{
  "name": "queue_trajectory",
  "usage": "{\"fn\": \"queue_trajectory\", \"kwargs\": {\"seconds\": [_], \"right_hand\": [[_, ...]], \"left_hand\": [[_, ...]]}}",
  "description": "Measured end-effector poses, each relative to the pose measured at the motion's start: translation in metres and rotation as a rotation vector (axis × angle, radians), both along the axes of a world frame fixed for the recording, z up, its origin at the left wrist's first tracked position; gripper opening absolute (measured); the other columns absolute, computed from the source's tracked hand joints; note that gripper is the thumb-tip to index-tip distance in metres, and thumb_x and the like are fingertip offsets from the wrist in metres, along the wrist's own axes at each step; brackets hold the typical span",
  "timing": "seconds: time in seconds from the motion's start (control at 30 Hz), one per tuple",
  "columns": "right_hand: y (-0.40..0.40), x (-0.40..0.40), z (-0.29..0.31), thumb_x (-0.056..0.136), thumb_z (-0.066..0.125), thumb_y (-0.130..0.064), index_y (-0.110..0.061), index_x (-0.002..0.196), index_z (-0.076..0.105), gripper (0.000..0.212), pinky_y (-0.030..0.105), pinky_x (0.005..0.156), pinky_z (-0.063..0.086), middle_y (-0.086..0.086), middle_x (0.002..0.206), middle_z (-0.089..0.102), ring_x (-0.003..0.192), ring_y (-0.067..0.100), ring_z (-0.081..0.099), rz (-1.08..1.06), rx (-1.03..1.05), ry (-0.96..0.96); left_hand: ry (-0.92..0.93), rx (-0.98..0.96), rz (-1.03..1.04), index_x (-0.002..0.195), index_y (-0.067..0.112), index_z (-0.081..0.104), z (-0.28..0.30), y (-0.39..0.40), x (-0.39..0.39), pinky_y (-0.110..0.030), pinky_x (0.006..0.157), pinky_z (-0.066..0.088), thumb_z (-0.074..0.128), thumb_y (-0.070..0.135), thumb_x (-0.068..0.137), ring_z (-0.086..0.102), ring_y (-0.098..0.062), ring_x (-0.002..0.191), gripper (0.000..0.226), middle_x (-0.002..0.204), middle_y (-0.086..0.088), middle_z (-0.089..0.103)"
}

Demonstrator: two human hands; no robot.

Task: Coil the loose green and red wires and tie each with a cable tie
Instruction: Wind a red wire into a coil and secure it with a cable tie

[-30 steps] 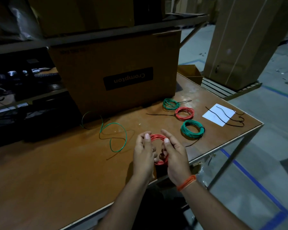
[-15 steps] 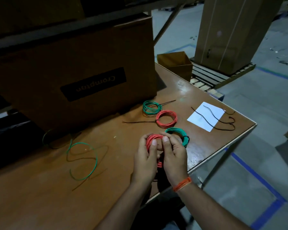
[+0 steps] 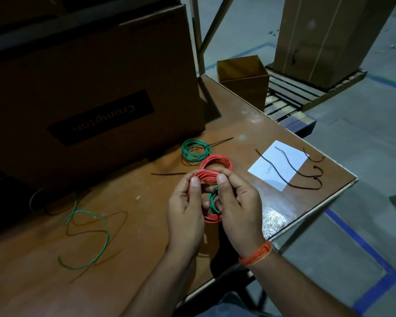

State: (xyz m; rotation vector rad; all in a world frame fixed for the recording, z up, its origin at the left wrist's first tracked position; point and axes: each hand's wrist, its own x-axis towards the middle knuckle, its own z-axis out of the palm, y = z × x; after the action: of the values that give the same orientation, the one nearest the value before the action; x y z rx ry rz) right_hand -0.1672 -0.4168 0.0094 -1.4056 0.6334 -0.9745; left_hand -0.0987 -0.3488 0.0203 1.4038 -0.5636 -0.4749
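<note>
Holding a red coil (image 3: 207, 176) above the bench (image 3: 249, 124), both hands, left hand (image 3: 185, 216) and right hand (image 3: 239, 209), pinch it untied. Two tied coils lie beyond (a green coil shows between the hands); loose green wire (image 3: 102, 227) and cable ties (image 3: 290, 170) remain.

Dim room — brown table (image 3: 249, 124), grey floor (image 3: 352, 225) with blue tape.

Smooth plastic-sheathed red coil (image 3: 207, 176), faintly glossy, over a brown wooden desk (image 3: 146, 225) that shines near its right edge. Matt cardboard box (image 3: 89, 88) behind, white paper sheet (image 3: 281, 164) at the right corner.
</note>
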Motion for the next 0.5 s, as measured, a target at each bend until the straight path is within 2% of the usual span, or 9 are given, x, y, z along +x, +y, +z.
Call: {"fn": "queue_trajectory", "kwargs": {"seconds": [0.1, 0.27, 0.33, 0.4, 0.5], "right_hand": [[-0.008, -0.003, 0.009, 0.104, 0.052, -0.021, -0.02, 0.115, 0.072, 0.023, 0.025, 0.068, 0.052, -0.012, 0.085, 0.071, 0.075, 0.003, 0.064, -0.015, -0.017, 0.013], [-0.018, -0.011, 0.01, 0.104, 0.051, -0.019, -0.026, 0.112, 0.073, 0.025, 0.022, 0.063, 0.048, -0.018, 0.07, 0.062, 0.065, 0.003, 0.056, -0.101, 0.043, -0.03], [-0.02, -0.016, 0.006, 0.104, 0.051, -0.018, -0.03, 0.106, 0.075, 0.026, 0.026, 0.057, 0.046, -0.014, 0.062, 0.057, 0.058, 0.007, 0.052, -0.165, 0.079, -0.042], [-0.021, -0.023, 0.001, 0.104, 0.052, -0.019, -0.024, 0.103, 0.076, 0.024, 0.027, 0.057, 0.045, -0.012, 0.061, 0.057, 0.058, 0.007, 0.052, -0.215, 0.101, -0.03], [-0.023, -0.036, -0.003, 0.103, 0.053, -0.017, -0.016, 0.094, 0.075, 0.024, 0.022, 0.062, 0.046, -0.014, 0.065, 0.064, 0.062, 0.0, 0.057, -0.266, 0.086, 0.0]], "left_hand": [[-0.02, 0.001, -0.032, 0.119, 0.023, 0.069, 0.006, -0.006, 0.005, -0.021, 0.052, 0.044, 0.045, 0.028, 0.106, 0.051, -0.009, 0.059, 0.028, 0.078, -0.002, 0.065], [-0.066, 0.036, -0.101, 0.12, 0.026, 0.071, 0.008, -0.023, 0.007, -0.03, 0.062, 0.049, 0.05, 0.026, 0.105, 0.054, -0.009, 0.064, 0.025, 0.078, 0.001, 0.068], [-0.071, 0.056, -0.137, 0.121, 0.024, 0.071, 0.005, -0.031, 0.002, -0.027, 0.06, 0.048, 0.052, 0.024, 0.105, 0.054, -0.006, 0.062, 0.025, 0.076, 0.003, 0.068], [-0.054, 0.082, -0.159, 0.119, 0.023, 0.072, 0.002, -0.038, -0.003, -0.022, 0.058, 0.046, 0.054, 0.022, 0.105, 0.056, -0.003, 0.064, 0.023, 0.076, 0.004, 0.069], [-0.043, 0.114, -0.164, 0.114, 0.025, 0.075, -0.003, -0.047, -0.011, -0.021, 0.055, 0.044, 0.057, 0.023, 0.104, 0.056, -0.007, 0.064, 0.021, 0.078, 0.0, 0.07]]}}
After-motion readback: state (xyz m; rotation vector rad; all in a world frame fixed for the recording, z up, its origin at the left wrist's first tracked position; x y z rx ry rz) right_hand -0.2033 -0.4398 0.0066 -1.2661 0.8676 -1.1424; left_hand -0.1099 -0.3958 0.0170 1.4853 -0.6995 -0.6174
